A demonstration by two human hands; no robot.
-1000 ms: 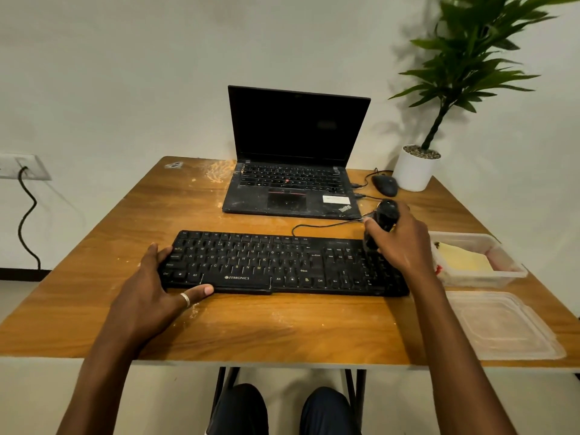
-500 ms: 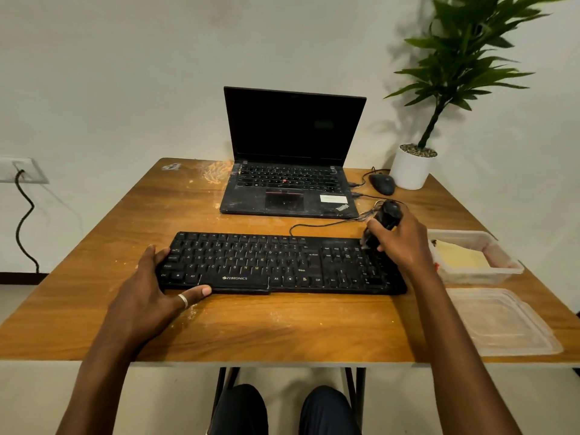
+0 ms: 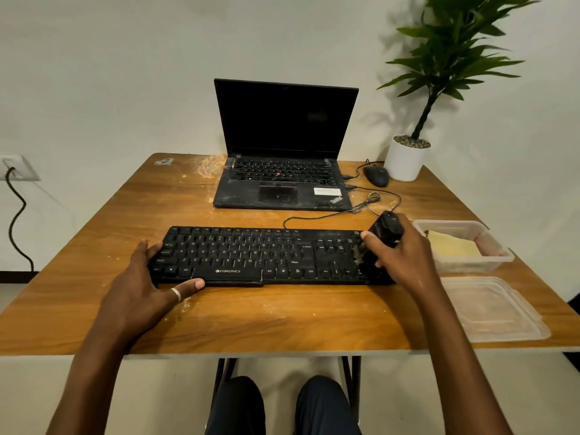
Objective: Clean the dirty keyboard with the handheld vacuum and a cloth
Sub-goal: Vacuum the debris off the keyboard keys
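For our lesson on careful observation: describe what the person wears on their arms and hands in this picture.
The left arm and right arm are bare as far as the picture shows: no sleeves, watch or bracelet. Neither hand wears a glove. The left hand has a plain silver-coloured ring, seemingly on the thumb; the right hand shows no ring.

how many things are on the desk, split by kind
computer gear: 3 (black open laptop, black wired keyboard, black mouse)
cleaning tools: 2 (black handheld vacuum, yellow cloth)
plastic ware: 2 (clear rectangular tub, clear flat lid)
potted plants: 1 (green plant in white pot)
total: 8
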